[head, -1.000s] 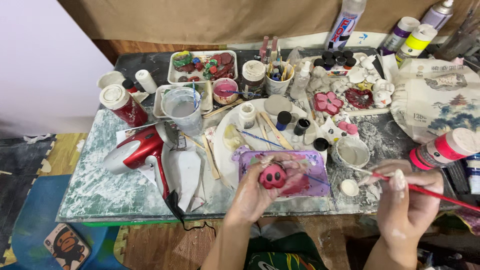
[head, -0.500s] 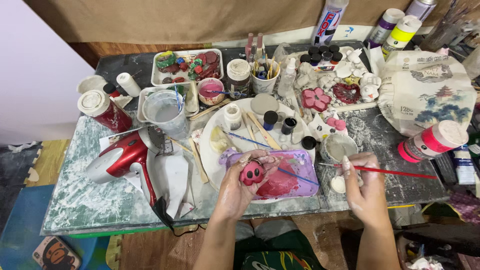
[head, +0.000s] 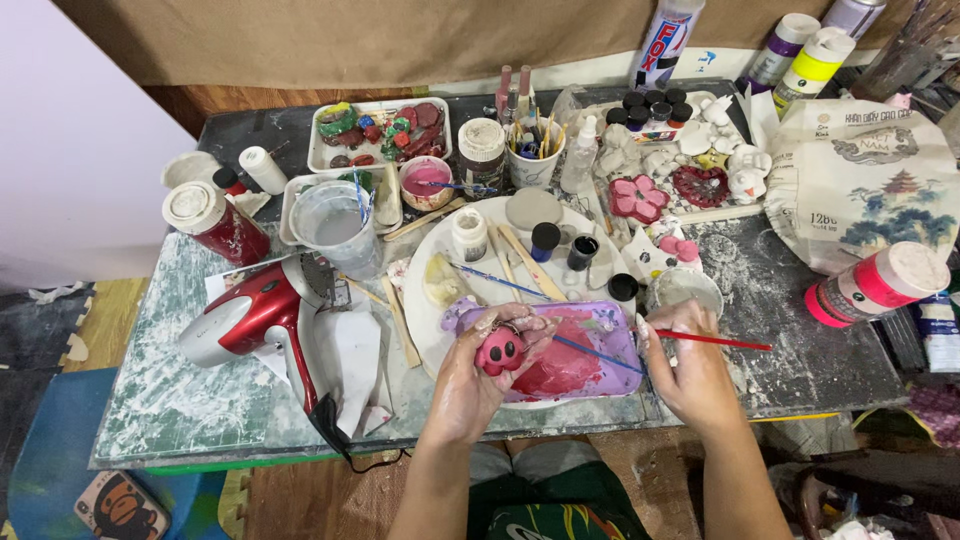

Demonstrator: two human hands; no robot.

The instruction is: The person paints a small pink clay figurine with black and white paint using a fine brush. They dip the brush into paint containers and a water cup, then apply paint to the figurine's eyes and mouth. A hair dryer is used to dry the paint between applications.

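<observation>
Head view: left hand (head: 478, 375) closed around a small pink figurine (head: 500, 350), held just above the purple tray (head: 610, 335) smeared with red paint, at the front edge of the table (head: 180, 400). Right hand (head: 690, 365) pinching a red-handled brush (head: 715, 341), tip pointing toward the tray. Beside the left hand, a red hair dryer (head: 250, 315) lying on white paper; behind the tray, a white round plate (head: 430, 320) with small paint bottles.
</observation>
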